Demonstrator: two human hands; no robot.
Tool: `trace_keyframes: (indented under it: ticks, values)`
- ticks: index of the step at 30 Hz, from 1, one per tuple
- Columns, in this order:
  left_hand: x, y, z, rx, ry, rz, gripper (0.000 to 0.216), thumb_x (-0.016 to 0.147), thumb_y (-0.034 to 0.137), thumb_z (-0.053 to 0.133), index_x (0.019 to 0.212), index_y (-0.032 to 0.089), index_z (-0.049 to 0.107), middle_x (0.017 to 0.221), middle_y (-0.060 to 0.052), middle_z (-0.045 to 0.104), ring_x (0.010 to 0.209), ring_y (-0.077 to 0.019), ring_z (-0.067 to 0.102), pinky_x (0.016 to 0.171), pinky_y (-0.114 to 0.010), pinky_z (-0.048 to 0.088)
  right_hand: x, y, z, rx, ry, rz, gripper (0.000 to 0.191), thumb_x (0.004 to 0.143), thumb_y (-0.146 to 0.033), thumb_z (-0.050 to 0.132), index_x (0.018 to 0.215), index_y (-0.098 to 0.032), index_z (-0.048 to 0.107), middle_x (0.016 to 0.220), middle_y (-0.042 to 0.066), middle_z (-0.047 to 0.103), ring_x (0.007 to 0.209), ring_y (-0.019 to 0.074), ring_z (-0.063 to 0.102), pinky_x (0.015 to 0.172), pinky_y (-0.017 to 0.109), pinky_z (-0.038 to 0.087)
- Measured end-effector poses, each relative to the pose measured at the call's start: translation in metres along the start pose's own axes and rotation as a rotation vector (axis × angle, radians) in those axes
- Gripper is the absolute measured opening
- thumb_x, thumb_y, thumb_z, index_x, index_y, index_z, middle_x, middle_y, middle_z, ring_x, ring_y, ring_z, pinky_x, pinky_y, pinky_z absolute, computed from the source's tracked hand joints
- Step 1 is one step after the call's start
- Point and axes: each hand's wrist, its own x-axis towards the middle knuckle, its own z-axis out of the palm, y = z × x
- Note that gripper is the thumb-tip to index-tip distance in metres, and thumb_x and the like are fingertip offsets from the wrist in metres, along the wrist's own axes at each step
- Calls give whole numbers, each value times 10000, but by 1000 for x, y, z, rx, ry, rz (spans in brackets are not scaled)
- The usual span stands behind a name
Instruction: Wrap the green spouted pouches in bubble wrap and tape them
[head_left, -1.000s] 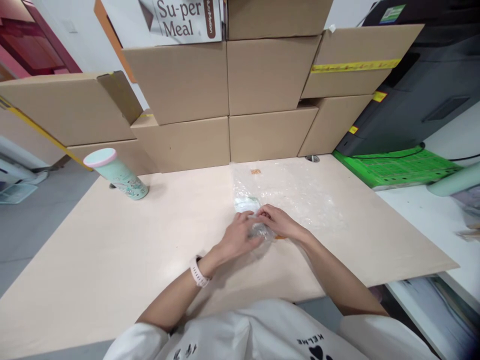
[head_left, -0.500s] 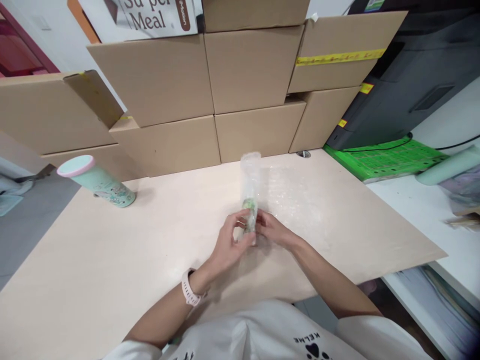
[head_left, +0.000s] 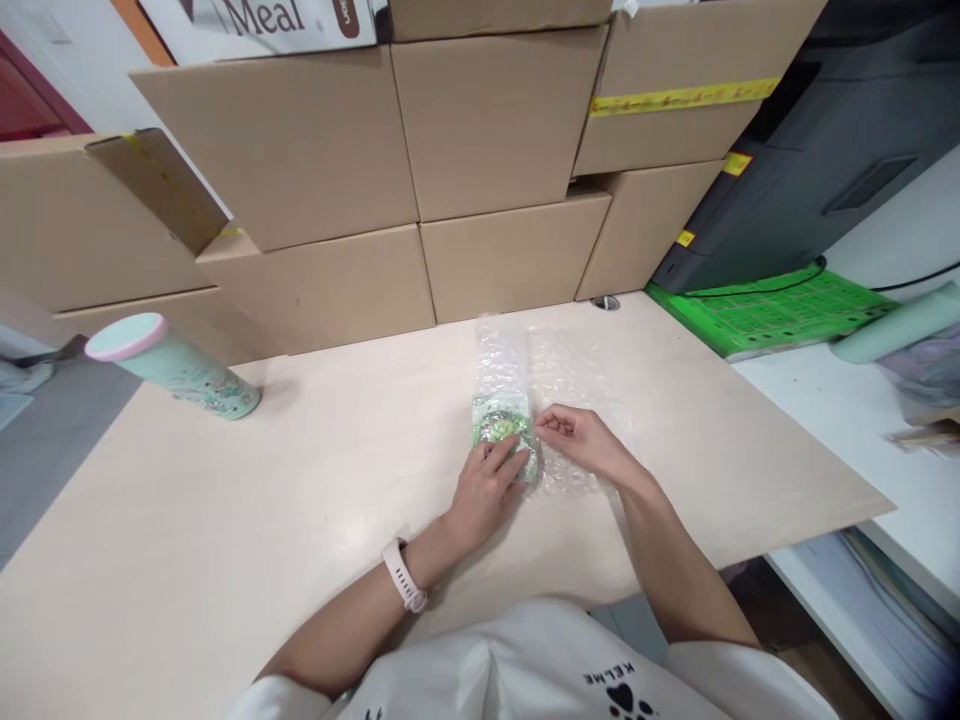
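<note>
A small green-and-white printed packet (head_left: 501,425) lies on the table inside a fold of clear bubble wrap (head_left: 501,360). My left hand (head_left: 486,490) rests on the packet's lower part with its fingers stretched out, pressing lightly from above. Just right of the packet is my right hand (head_left: 581,440), its thumb and fingertips pinched together at the edge of the folded wrap. A flat single layer of the wrap spreads out to the right, partly under that hand. The packet's lower left corner is hidden by my left fingers.
Stacked cardboard boxes (head_left: 322,290) wall off the back of the table (head_left: 360,450). A mint tumbler with a pink rim (head_left: 180,365) stands at the left. At the right are a green plastic crate (head_left: 757,310), a large dark grey case (head_left: 810,190) and a white side surface (head_left: 840,410).
The wrapped packet has gone from standing on edge between both hands to lying flat. My left hand has shifted onto its top, and my right hand has moved slightly right.
</note>
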Motion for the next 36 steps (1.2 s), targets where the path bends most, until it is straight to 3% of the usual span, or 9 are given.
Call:
trace_keyframes:
  ticks: [4, 8, 10, 15, 20, 24, 30, 33, 36]
  values:
    - [-3, 7, -9, 35, -86, -75, 478, 889, 254, 603, 1358, 225, 517, 1479, -132, 468, 1155, -323, 504, 925, -535, 457, -2, -4, 4, 56, -190, -103, 289, 875, -388, 597, 1101, -230, 681, 935, 45, 650, 821, 187, 589, 709, 293, 470]
    - [-6, -1, -28, -11, -246, -52, 813, 738, 364, 782, 1455, 299, 404, 1599, -148, 252, 1377, -414, 312, 1024, -661, 316, 0, -2, 8, -6, -213, -130, 378, 873, -385, 606, 1231, -270, 635, 990, 43, 608, 794, 170, 570, 703, 298, 484]
    - [-5, -12, -35, -36, -256, -41, 805, 730, 335, 800, 1440, 346, 422, 1617, -133, 197, 1447, -413, 202, 1063, -679, 258, 0, 1, 8, -9, -208, -132, 379, 866, -389, 614, 1224, -268, 637, 991, 40, 596, 801, 169, 569, 707, 298, 486]
    - [-1, -30, -36, -175, -192, -47, 676, 696, 316, 837, 1310, 290, 555, 1562, -132, 292, 1427, -360, 258, 1101, -579, 331, 0, 2, 8, -35, -204, -111, 437, 791, -354, 698, 1216, -272, 636, 993, 32, 572, 837, 176, 573, 734, 305, 492]
    - [-5, -18, -24, -287, 30, -390, 853, 646, 192, 838, 1392, 269, 430, 1437, -134, 374, 1336, -340, 394, 1061, -542, 411, 1, 3, 11, -96, -149, -99, 461, 784, -311, 691, 1238, -296, 619, 1021, 25, 546, 816, 160, 555, 751, 306, 487]
    - [-7, -10, -22, -557, 113, -500, 829, 718, 168, 751, 1435, 273, 349, 1284, -103, 432, 1018, -211, 593, 879, -409, 550, 1, 3, 10, -115, -145, -118, 429, 809, -283, 655, 1235, -287, 610, 1053, 33, 547, 836, 165, 562, 765, 307, 481]
    - [-3, 12, -26, -594, 235, -192, 733, 840, 224, 672, 1467, 330, 306, 1408, -118, 385, 1094, -204, 549, 886, -364, 559, -1, -2, 10, 54, -134, -98, 377, 849, -290, 608, 1219, -229, 572, 1010, 43, 611, 831, 166, 579, 724, 279, 470]
    - [0, 20, -22, -517, 225, -107, 774, 876, 244, 638, 1514, 316, 207, 1463, -144, 377, 1102, -216, 561, 909, -387, 551, -1, -6, 9, 123, -140, -70, 335, 864, -312, 584, 1186, -223, 557, 969, 25, 629, 731, 134, 573, 647, 246, 444]
    - [6, 23, -14, -439, 169, -60, 860, 884, 241, 620, 1552, 293, 80, 1403, -149, 471, 1094, -236, 575, 957, -439, 521, -1, -6, 6, 30, -114, -42, 294, 812, -243, 582, 1105, -228, 568, 901, 1, 636, 669, 125, 560, 594, 231, 402]
